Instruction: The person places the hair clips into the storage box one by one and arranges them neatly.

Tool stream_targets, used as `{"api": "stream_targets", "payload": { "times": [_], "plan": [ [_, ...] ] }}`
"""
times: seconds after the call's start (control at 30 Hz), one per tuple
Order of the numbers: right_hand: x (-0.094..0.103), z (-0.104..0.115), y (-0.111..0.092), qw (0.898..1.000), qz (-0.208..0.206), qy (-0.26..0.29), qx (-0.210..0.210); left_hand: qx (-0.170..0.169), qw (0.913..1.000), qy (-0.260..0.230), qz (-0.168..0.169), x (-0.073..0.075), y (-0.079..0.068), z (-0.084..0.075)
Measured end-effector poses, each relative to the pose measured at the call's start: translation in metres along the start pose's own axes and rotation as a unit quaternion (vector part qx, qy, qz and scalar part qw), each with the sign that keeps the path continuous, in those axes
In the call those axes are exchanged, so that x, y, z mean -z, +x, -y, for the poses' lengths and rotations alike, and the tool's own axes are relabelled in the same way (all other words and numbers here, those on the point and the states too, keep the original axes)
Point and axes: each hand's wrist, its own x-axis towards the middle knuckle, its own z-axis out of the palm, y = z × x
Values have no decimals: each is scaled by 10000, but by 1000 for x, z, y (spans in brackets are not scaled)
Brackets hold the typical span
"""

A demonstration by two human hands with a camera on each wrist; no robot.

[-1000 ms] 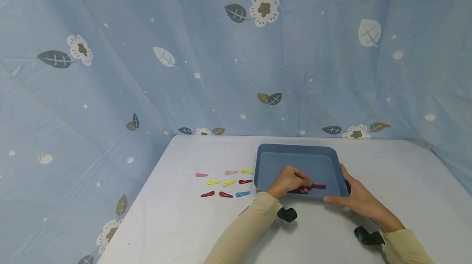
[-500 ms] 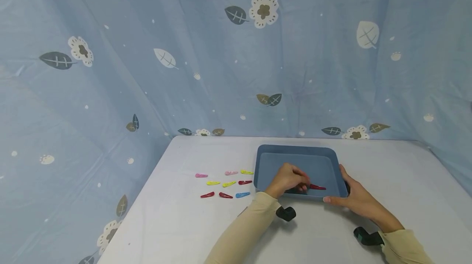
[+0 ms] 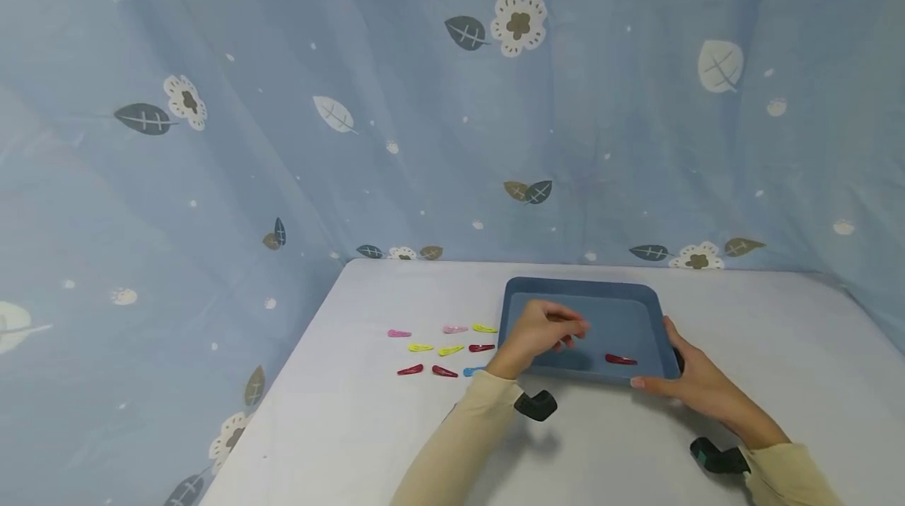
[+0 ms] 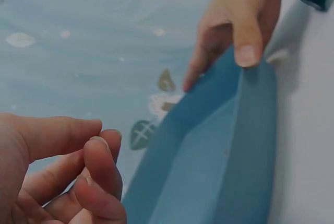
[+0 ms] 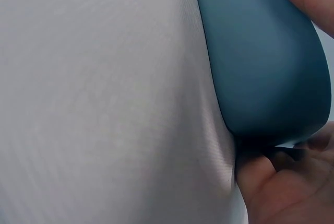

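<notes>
A dark red snap hair clip lies on the floor of the shallow blue tray, toward its near right side. My left hand hovers over the tray's left half, to the left of that clip. In the left wrist view its fingers are loosely bent and hold nothing. With my right hand I grip the tray's near right corner. The thumb lies on the front rim, and the other fingers curl round the outside at the corner's base.
Left of the tray, several hair clips lie spread on the white table: pink, yellow, red and a blue one partly hidden by my left wrist. A blue patterned curtain hangs behind the table.
My left hand has let go of the red hair clip in the tray and moved up and left from it. The right hand keeps its grip on the tray; the head view has shifted slightly.
</notes>
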Motion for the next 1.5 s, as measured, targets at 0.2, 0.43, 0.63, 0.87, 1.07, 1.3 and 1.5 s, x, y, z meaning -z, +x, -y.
{"api": "stream_targets", "payload": {
  "times": [0.2,0.43,0.63,0.87,1.07,1.3,1.5],
  "plan": [
    [-1,-1,0,10000,65,47,26,-241,9997,-12,-35,19,-14,-4],
    [2,-4,2,10000,65,-61,41,-318,9990,-232,-191,39,-24,-11],
    [0,-7,3,9998,156,-27,-104,-482,9978,-261,-375,57,-32,-14],
    [1,-7,2,9998,151,-5,-104,-517,9953,-504,-640,78,-37,-24],
    [0,-4,4,10000,62,55,15,-678,9907,-638,-993,103,-37,-30],
    [3,-1,4,10000,64,25,-18,-726,9867,-568,-1342,130,-38,-34],
    [4,-5,4,10000,61,11,21,-637,9811,-345,-1797,152,-41,-29]
  ]
}}
